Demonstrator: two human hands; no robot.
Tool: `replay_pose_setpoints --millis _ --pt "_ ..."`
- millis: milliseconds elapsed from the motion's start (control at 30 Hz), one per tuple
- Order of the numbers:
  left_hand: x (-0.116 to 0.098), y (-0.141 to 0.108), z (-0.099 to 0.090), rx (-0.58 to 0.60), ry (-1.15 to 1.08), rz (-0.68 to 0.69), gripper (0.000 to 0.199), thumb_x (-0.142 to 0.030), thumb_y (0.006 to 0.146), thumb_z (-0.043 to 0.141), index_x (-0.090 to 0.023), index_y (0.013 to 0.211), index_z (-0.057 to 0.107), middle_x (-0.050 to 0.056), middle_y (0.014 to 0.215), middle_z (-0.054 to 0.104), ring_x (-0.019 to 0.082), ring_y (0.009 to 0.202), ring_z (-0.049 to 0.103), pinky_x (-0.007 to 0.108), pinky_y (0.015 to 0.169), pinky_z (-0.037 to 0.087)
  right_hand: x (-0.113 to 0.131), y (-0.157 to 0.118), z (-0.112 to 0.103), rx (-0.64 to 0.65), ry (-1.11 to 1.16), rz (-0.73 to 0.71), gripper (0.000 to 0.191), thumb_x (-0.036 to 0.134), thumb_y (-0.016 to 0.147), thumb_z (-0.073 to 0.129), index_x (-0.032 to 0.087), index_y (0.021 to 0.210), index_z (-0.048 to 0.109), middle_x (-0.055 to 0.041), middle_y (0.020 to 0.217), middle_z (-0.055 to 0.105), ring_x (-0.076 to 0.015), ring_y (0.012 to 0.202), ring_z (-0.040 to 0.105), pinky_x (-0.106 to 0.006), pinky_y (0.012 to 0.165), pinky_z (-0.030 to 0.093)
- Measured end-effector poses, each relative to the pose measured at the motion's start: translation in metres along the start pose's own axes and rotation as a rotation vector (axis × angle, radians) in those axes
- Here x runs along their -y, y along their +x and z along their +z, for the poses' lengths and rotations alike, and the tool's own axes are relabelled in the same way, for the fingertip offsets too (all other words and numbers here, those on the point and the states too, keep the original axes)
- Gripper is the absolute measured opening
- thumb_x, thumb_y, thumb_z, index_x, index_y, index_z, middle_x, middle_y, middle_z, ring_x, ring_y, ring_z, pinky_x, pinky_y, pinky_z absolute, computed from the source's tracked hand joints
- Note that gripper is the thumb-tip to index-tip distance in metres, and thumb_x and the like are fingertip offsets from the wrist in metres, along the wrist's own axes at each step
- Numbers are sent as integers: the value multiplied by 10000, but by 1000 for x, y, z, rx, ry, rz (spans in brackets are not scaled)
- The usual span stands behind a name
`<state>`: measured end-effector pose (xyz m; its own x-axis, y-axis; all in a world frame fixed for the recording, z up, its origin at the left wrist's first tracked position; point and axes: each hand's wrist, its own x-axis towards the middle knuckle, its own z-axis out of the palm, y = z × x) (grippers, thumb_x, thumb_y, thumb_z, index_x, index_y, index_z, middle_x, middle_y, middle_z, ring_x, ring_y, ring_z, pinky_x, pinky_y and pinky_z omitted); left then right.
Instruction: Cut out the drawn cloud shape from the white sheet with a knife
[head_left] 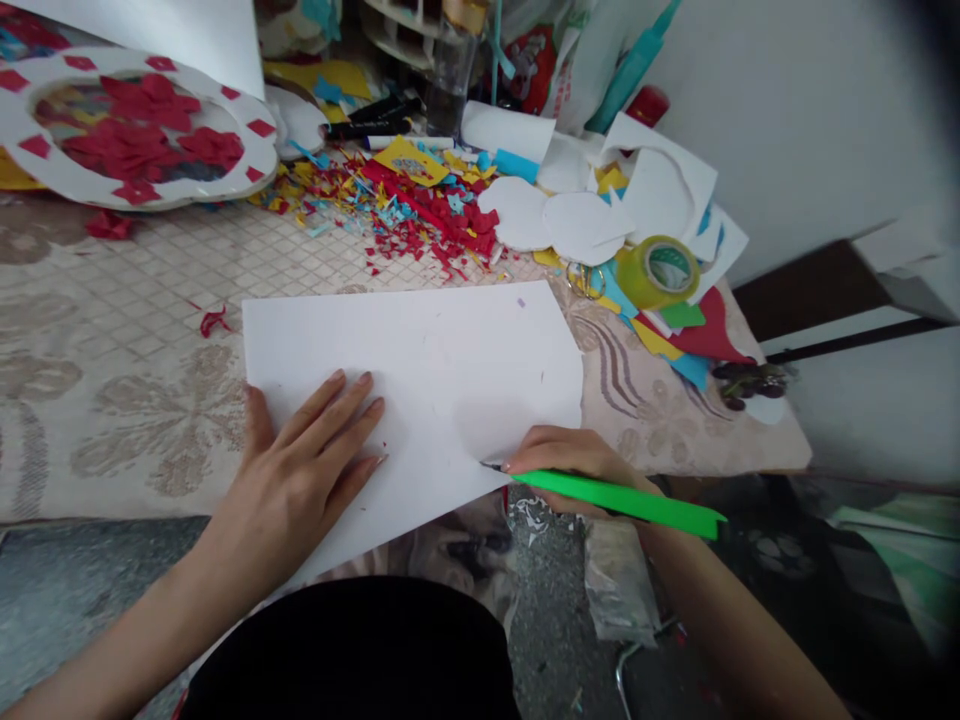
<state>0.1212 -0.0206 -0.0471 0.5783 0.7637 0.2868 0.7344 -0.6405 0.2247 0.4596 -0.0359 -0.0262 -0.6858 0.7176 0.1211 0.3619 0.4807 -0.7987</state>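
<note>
A large sheet of white paper (420, 360) lies on the table and hangs a little over its front edge. My left hand (300, 470) rests flat on the paper's left part, fingers spread, holding nothing. My right hand (577, 460) is closed around a bright green craft knife (622, 500) at the paper's lower right edge. The knife's thin dark tip touches or hovers just over the sheet; which of the two I cannot tell. Its green handle slants down to the right, past my wrist.
Behind the paper lie red, yellow and blue paper scraps (442, 215), white cut-outs (585, 225) and a roll of yellow-green tape (660, 272). A white scalloped frame with red paper flowers (142, 125) stands at the back left. Black markers (367, 128) lie near a clear bottle (450, 75).
</note>
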Motion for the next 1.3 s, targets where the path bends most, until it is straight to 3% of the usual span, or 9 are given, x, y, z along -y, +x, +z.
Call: replay_pose_setpoints --millis 200,400,533,667,800,900,1000,1300 --pt "1 -1 0 9 -9 -5 368 -305 1041 398 -195 1387 460 117 1509 466 318 1420 402 660 1194 67 -4 -2 -8 -116 286 70 326 89 861 619 229 1150 675 -34 957 693 -116 823 641 -236 711 509" --pt "-7 3 -8 35 16 8 400 -289 1043 386 -145 1414 423 182 1523 426 356 1438 358 693 1163 122 -4 2 -6 -136 263 50 324 89 849 621 220 1141 672 -29 935 697 -108 788 637 -225 689 505" --pt "-29 2 -7 15 -34 145 543 -411 1029 408 -92 1467 385 217 1560 343 357 1470 290 637 1190 156 -1 3 -1 -231 219 121 284 107 852 623 218 1108 674 -34 944 707 -120 797 653 -221 668 510" --pt "-39 -4 1 27 -79 248 464 -281 1015 448 -126 1453 439 129 1540 415 311 1466 314 574 1234 69 1 1 0 -243 204 137 286 111 848 623 222 1107 675 -29 959 719 -125 827 675 -219 701 527" --pt "-19 -6 -7 98 -70 311 547 -69 966 380 -165 1505 378 88 1556 396 270 1468 321 567 1243 74 5 3 1 -230 218 115 322 100 840 629 231 1131 667 -15 955 717 -114 824 673 -203 707 525" --pt "1 -7 -17 105 -83 317 602 -55 947 363 -184 1534 331 86 1536 431 250 1443 375 546 1251 118 8 8 6 -233 169 147 345 94 844 624 239 1154 661 -13 969 720 -120 848 679 -209 728 531" --pt "6 -8 -20 92 -123 274 583 -81 952 393 -199 1523 361 90 1520 455 256 1420 412 539 1242 184 10 15 12 -253 90 137 363 72 835 613 238 1154 660 -18 1015 726 -125 897 691 -220 780 538" --pt "-34 -2 4 121 -272 425 439 -48 983 393 -98 1407 495 99 1502 477 219 1468 323 435 1235 289 6 35 7 -201 27 34 332 52 825 586 198 1115 653 -16 924 722 -112 812 676 -216 727 536"
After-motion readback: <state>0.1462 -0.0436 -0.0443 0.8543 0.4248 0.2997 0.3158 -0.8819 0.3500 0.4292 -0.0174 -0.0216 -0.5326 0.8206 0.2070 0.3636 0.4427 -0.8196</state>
